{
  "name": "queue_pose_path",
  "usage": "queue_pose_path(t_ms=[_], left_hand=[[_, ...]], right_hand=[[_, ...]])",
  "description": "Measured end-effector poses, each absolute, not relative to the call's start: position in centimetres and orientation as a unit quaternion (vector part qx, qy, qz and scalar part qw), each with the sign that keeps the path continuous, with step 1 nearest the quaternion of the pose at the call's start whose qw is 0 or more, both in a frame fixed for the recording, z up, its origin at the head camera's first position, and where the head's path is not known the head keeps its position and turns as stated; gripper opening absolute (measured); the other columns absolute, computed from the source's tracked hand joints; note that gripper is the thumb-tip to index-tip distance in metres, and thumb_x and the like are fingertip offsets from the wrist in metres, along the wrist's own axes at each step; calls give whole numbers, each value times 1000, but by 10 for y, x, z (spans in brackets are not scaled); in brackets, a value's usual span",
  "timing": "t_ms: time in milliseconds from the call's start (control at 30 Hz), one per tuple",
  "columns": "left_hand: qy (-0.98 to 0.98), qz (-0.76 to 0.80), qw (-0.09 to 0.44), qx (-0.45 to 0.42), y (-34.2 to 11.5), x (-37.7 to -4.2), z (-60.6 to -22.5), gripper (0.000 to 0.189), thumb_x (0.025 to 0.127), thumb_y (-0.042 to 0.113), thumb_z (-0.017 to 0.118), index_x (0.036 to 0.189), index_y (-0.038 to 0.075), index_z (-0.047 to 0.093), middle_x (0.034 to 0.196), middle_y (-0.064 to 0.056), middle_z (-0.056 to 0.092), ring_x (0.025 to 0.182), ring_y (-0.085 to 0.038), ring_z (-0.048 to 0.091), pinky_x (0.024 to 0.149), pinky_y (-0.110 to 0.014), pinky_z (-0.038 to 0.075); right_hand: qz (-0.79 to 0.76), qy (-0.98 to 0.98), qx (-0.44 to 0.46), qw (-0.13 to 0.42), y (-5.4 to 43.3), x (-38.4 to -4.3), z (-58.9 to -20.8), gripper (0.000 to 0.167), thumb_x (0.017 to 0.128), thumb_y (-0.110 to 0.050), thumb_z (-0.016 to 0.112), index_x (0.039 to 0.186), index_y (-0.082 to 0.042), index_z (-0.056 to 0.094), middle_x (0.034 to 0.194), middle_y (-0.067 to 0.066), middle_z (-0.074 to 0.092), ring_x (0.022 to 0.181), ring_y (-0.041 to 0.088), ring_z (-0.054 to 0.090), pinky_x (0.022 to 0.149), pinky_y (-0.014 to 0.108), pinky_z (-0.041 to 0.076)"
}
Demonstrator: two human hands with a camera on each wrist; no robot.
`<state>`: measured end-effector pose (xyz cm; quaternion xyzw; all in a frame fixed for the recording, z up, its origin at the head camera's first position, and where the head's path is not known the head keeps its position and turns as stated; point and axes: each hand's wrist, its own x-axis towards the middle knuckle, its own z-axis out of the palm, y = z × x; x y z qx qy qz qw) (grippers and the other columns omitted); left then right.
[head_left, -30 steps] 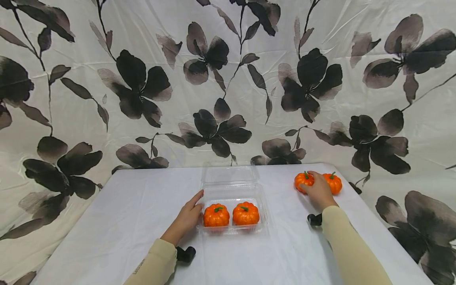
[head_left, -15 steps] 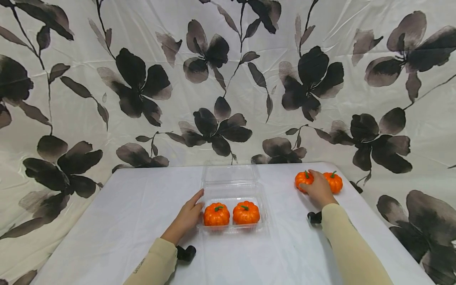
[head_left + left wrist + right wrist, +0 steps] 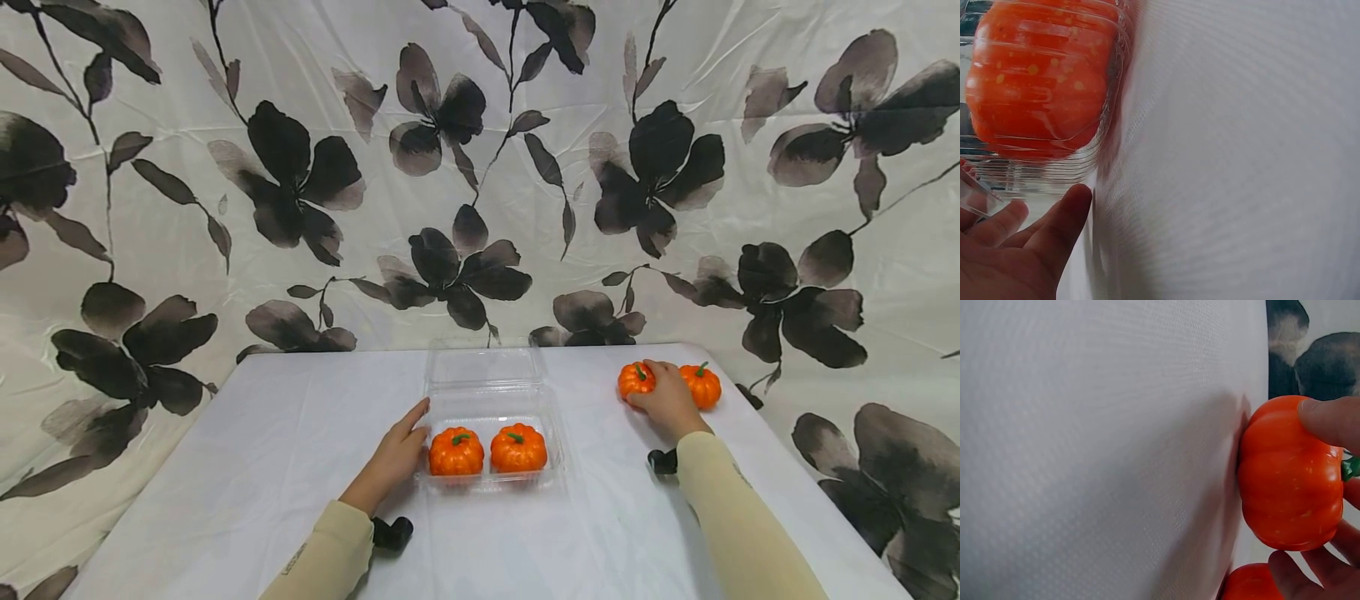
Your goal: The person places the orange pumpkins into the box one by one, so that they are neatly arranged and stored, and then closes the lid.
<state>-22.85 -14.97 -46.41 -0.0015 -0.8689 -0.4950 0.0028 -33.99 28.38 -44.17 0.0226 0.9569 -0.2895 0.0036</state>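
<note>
My right hand [image 3: 670, 402] grips a small orange pumpkin [image 3: 634, 379] with a green stem at the table's back right. In the right wrist view the thumb lies on one side of this pumpkin [image 3: 1291, 481] and the fingers on the other. Just right of that hand sits another pumpkin [image 3: 702, 387]. An open clear plastic clamshell box [image 3: 551, 467] stands mid-table, its lid [image 3: 483, 367] tipped back. Two pumpkins, a left one [image 3: 456, 452] and a right one [image 3: 518, 448], sit side by side in it. With fairly straight fingers, my left hand [image 3: 393, 458] touches the box's left side.
A white cloth covers the table [image 3: 300, 433]. Behind it hangs a pale curtain [image 3: 547, 250] printed with dark flowers. Each wrist carries a black camera, the left one [image 3: 392, 534] low beside the box's front.
The gripped pumpkin has shifted and tilted very slightly left in the right hand. The left hand and the box stay where they were.
</note>
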Motion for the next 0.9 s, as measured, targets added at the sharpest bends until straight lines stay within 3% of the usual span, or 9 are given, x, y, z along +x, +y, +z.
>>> queue_pose_path(t_ms=[533, 900], left_hand=[[-873, -487, 3, -1, -148, -226, -463, 54, 100, 19, 39, 153, 16, 30, 155, -11, 38, 141, -36, 37, 114, -58, 28], [-872, -490, 0, 1, -147, -226, -461, 55, 100, 20, 38, 154, 16, 29, 155, -11, 36, 141, -36, 36, 115, -58, 27]], right_hand=[[-321, 947, 2, -20, 285, -334, -451, 80, 86, -27, 71, 150, -5, 28, 151, 27, 28, 134, 46, 31, 110, 65, 29], [-326, 945, -1, -22, 286, -328, -446, 86, 82, -38, 74, 150, -11, 30, 145, 29, 28, 131, 49, 33, 108, 67, 30]])
